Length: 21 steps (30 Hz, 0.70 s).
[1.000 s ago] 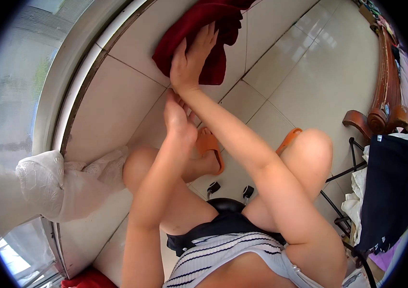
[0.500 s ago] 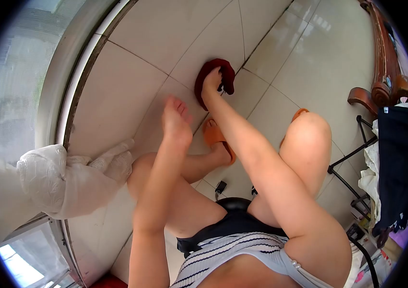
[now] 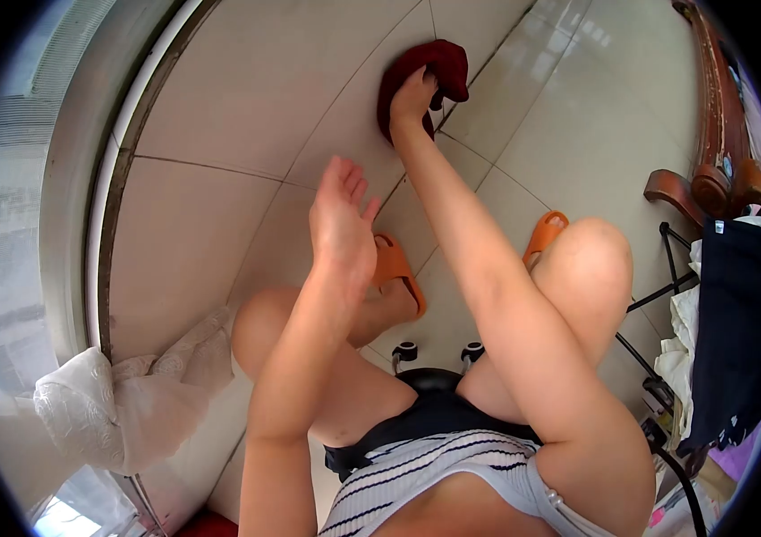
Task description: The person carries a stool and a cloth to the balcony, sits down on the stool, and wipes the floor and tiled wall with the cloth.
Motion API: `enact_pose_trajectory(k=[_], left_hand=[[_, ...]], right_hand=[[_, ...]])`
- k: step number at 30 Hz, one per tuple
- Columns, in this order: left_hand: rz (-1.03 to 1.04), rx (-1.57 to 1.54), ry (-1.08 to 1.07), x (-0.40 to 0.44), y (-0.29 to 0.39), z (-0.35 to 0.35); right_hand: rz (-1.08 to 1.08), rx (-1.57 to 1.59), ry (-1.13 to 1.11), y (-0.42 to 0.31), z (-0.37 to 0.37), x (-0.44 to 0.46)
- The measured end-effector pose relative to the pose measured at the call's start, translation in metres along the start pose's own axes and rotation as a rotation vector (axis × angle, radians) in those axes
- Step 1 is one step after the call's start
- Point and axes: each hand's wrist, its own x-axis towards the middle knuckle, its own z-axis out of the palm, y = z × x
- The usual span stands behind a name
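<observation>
My right hand point(image 3: 413, 97) is stretched far forward with its fingers curled into a dark red, soft cloth item point(image 3: 450, 64). The cloth wraps partly around the hand, and a bit of black and white shows at its inner side; its exact kind is unclear. Palm turned up and fingers extended, my left hand point(image 3: 343, 219) holds nothing. It hovers above my left leg, close to the orange slipper point(image 3: 398, 273) on that foot.
A second orange slipper point(image 3: 546, 234) is on my other foot. White lace curtain point(image 3: 85, 407) hangs bunched beside the glass door at left. Dark carved wooden furniture point(image 3: 711, 107) and a rack with dark cloth point(image 3: 729, 331) stand at right. Chair casters point(image 3: 407, 351) show below me on tiled floor point(image 3: 210, 210).
My right hand has moved forward and slightly right in view with the red cloth item. My left hand has shifted a little right, its palm now showing more plainly.
</observation>
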Motion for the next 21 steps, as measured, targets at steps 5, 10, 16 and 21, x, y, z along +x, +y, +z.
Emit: enact_pose_trajectory(k=[5, 10, 16, 21], left_hand=[[-0.025, 0.035, 0.052, 0.027, -0.008, -0.012], [-0.068, 0.057, 0.067, 0.033, -0.004, 0.0], [-0.041, 0.031, 0.104, 0.039, -0.01, -0.011], [-0.045, 0.069, 0.157, 0.041, -0.013, -0.013]], right_hand=[[0.311, 0.104, 0.088, 0.059, -0.002, 0.044], [0.407, 0.215, 0.078, 0.099, -0.015, 0.057], [0.686, 0.409, 0.014, 0.14, -0.036, 0.038], [0.861, 0.417, 0.065, 0.168, -0.044, -0.012]])
